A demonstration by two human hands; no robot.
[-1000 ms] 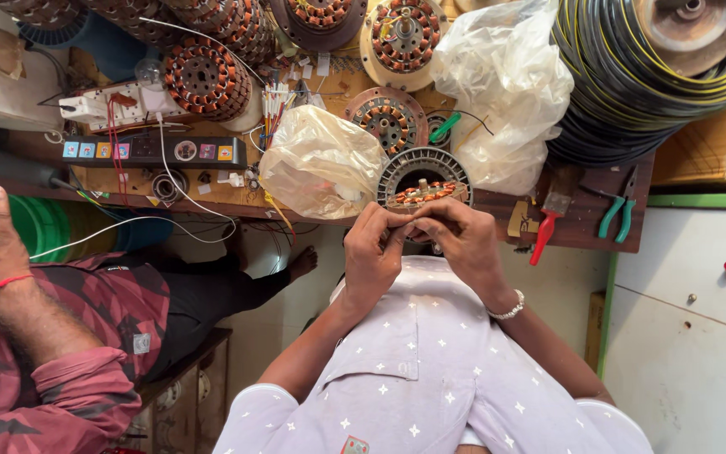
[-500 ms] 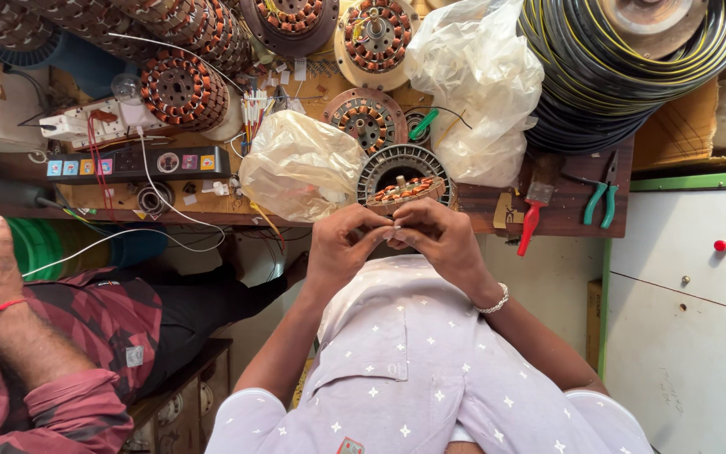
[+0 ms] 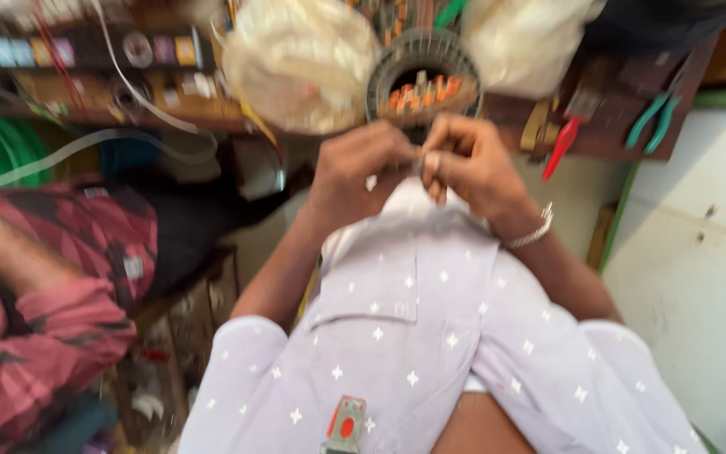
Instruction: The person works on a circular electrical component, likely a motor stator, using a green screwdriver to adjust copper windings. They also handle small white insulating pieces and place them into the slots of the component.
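The left hand (image 3: 361, 168) and the right hand (image 3: 474, 164) meet fingertip to fingertip just below a round, dark metal motor stator with orange-tipped copper windings (image 3: 423, 80). The stator sits on the cluttered wooden worktop (image 3: 607, 126), directly beyond both hands and nearly touching their knuckles. The fingers of both hands are curled in and pinched together; the frame is too blurred to tell what, if anything, is pinched between them. A silver metal bracelet (image 3: 533, 231) circles the right wrist. Beyond the left hand, beside the stator, lies a crumpled, pale plastic bag (image 3: 296, 63). Out past the right hand lie red-handled pliers (image 3: 560, 145) and, farther off, green-handled pliers (image 3: 655, 122). Well to the left, another person's red checked sleeve (image 3: 44, 319) shows.
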